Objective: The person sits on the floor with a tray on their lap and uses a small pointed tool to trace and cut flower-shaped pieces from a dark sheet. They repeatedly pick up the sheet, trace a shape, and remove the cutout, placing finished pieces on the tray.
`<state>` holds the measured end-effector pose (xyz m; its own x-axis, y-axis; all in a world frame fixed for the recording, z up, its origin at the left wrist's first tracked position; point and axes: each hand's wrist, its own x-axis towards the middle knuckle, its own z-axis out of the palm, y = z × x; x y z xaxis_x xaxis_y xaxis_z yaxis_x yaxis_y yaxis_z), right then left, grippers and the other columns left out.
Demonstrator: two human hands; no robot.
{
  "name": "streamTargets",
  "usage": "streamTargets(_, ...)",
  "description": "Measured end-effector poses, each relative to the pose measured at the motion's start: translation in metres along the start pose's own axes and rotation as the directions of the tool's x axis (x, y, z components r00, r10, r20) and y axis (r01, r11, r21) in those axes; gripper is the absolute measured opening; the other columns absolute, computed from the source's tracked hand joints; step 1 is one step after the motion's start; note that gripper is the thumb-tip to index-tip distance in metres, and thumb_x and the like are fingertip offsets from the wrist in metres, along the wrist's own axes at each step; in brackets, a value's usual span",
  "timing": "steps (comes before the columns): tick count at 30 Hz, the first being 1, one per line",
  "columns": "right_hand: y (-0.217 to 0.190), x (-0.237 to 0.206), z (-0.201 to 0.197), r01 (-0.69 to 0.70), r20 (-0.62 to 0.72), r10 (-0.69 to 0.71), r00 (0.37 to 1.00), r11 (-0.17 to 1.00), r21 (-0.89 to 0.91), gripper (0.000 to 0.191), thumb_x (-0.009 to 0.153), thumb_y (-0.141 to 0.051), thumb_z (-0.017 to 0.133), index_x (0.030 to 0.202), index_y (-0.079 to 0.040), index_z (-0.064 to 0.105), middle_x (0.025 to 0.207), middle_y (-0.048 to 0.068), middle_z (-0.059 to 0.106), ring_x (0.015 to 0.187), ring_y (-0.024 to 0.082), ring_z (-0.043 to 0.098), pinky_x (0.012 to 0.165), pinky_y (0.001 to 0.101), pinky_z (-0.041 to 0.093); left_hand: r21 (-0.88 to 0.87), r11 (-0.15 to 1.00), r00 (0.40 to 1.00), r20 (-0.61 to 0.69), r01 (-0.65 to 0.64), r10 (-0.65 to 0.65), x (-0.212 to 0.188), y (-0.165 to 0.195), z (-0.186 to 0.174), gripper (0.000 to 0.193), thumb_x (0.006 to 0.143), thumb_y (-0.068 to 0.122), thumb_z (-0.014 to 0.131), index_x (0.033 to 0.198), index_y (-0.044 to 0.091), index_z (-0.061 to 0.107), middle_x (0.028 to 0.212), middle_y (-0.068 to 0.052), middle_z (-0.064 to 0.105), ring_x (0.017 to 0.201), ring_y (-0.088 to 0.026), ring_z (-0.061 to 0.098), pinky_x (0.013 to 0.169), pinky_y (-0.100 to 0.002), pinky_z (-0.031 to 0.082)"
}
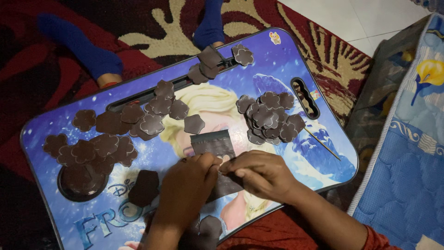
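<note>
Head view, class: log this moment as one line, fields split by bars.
left hand and right hand: pinching dark sheet | around: flower cut-outs, thin stick | surface: lap tray

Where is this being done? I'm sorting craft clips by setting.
Probably a home floor: a child's lap tray sits on a patterned rug, with quilted bedding beside it.
</note>
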<state>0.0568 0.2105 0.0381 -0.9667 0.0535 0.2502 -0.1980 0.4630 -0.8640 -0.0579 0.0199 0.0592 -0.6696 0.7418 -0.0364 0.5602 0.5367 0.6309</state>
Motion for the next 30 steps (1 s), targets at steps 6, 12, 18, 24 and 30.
streamTargets(6, -0.003, 0.001, -0.008, 0.019, 0.045, -0.021, 0.999, 0.999, 0.038, 0.014, 0.099, -0.008, 0.065, 0.105, -0.001, 0.076, 0.106, 0.008, 0.079, 0.096, 0.021, 0.077, 0.084, 0.0332, 0.060, 0.005, 1.000, 1.000, 0.011, 0.020, -0.020, 0.001, 0.002, -0.002, 0.014, 0.092, 0.028, 0.063, 0.093, 0.014, 0.067, 0.086, -0.010, 0.073, 0.081, -0.035, 0.069, 0.070, -0.050, 0.052)
streamTargets(12, -0.005, 0.000, -0.008, 0.037, -0.023, -0.037, 0.999, 0.999, -0.026, 0.015, 0.100, -0.009, 0.063, 0.105, -0.001, 0.076, 0.108, 0.009, 0.079, 0.097, 0.020, 0.078, 0.084, 0.0313, 0.062, 0.001, 0.999, 0.999, -0.033, -0.033, 0.033, 0.001, 0.004, -0.006, 0.014, 0.091, 0.027, 0.064, 0.091, 0.013, 0.066, 0.084, -0.010, 0.073, 0.079, -0.037, 0.068, 0.068, -0.051, 0.051)
streamTargets(18, 0.011, -0.006, -0.008, -0.136, -0.181, 0.169, 0.969, 0.974, 0.181, 0.019, 0.100, -0.009, 0.057, 0.107, 0.001, 0.072, 0.103, 0.013, 0.080, 0.085, 0.017, 0.078, 0.070, 0.0310, 0.065, 0.008, 1.000, 1.000, -0.003, 0.002, -0.002, 0.003, 0.008, -0.010, 0.015, 0.094, 0.029, 0.063, 0.092, 0.014, 0.066, 0.085, -0.010, 0.072, 0.081, -0.036, 0.068, 0.072, -0.050, 0.052)
streamTargets(24, 0.017, -0.015, -0.006, -0.114, -0.246, 0.399, 0.883, 0.691, 0.713, 0.016, 0.107, -0.004, 0.052, 0.114, 0.005, 0.063, 0.111, 0.017, 0.069, 0.107, 0.024, 0.069, 0.096, 0.0401, 0.057, -0.070, 0.991, 0.984, -0.144, -0.116, 0.105, 0.007, 0.014, -0.014, 0.033, 0.079, 0.031, 0.077, 0.104, 0.012, 0.069, 0.094, -0.013, 0.068, 0.094, -0.039, 0.065, 0.078, -0.049, 0.050)
streamTargets(30, 0.015, -0.013, -0.008, -0.142, -0.203, 0.412, 0.888, 0.666, 0.732, 0.015, 0.105, -0.004, 0.052, 0.111, 0.006, 0.062, 0.110, 0.017, 0.070, 0.107, 0.026, 0.069, 0.096, 0.0420, 0.057, -0.124, 0.984, 0.975, -0.197, -0.128, 0.102, 0.007, 0.015, -0.009, 0.031, 0.079, 0.030, 0.080, 0.100, 0.012, 0.066, 0.093, -0.012, 0.068, 0.089, -0.035, 0.066, 0.077, -0.046, 0.051)
